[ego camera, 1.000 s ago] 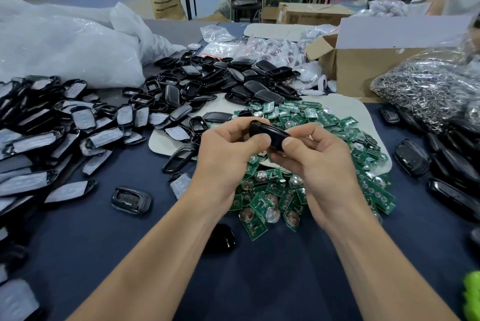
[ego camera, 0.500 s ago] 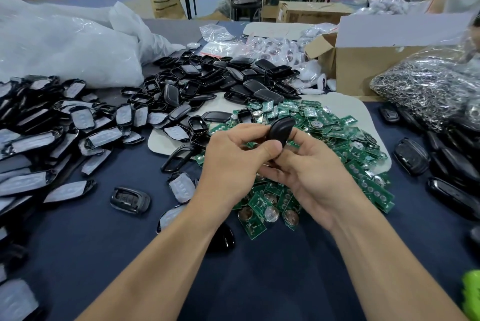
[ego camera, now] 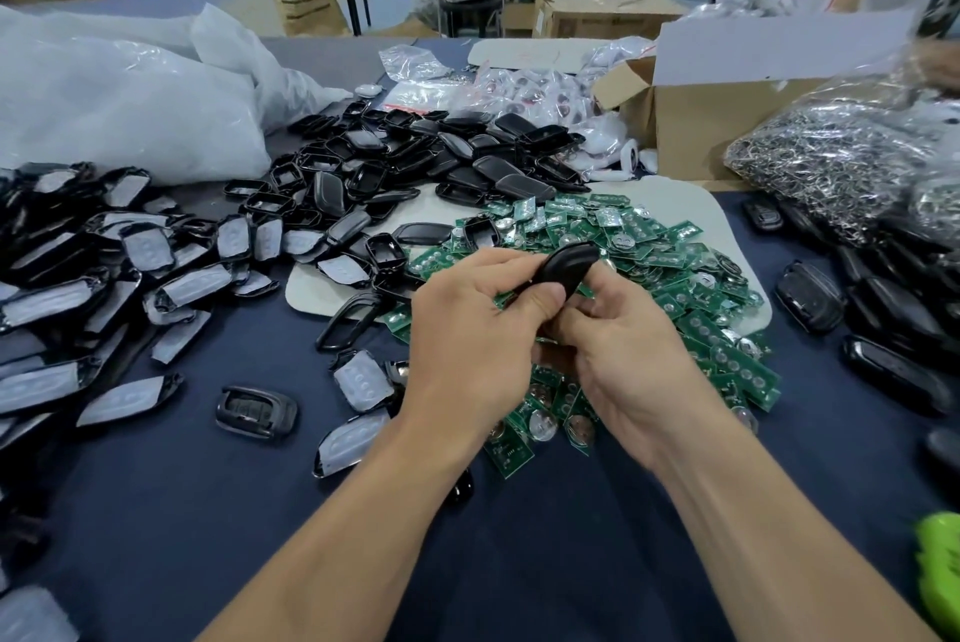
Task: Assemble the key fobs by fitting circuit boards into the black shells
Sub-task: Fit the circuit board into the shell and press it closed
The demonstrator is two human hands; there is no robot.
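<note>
A glossy black key fob shell (ego camera: 566, 267) stands tilted, its far end pointing up and right, above the pile of green circuit boards (ego camera: 670, 278). My left hand (ego camera: 478, 329) grips its lower left part, thumb pressed along its edge. My right hand (ego camera: 628, 355) holds its lower end from the right, fingers curled under it. Whether a board sits inside the shell is hidden. Empty black shells (ego camera: 374, 184) are heaped behind the boards, and shells with grey pads (ego camera: 145, 252) lie at the left.
One closed fob (ego camera: 257, 412) lies alone on the dark blue cloth at the left. Finished fobs (ego camera: 893, 329) line the right side. A cardboard box (ego camera: 727, 122), a bag of metal rings (ego camera: 841, 163) and white plastic bags (ego camera: 130, 106) stand at the back. A person's arm is at the top right.
The shell has turned from lying crosswise between my hands to standing tilted up and right. Both hands shifted their grip toward its lower end.
</note>
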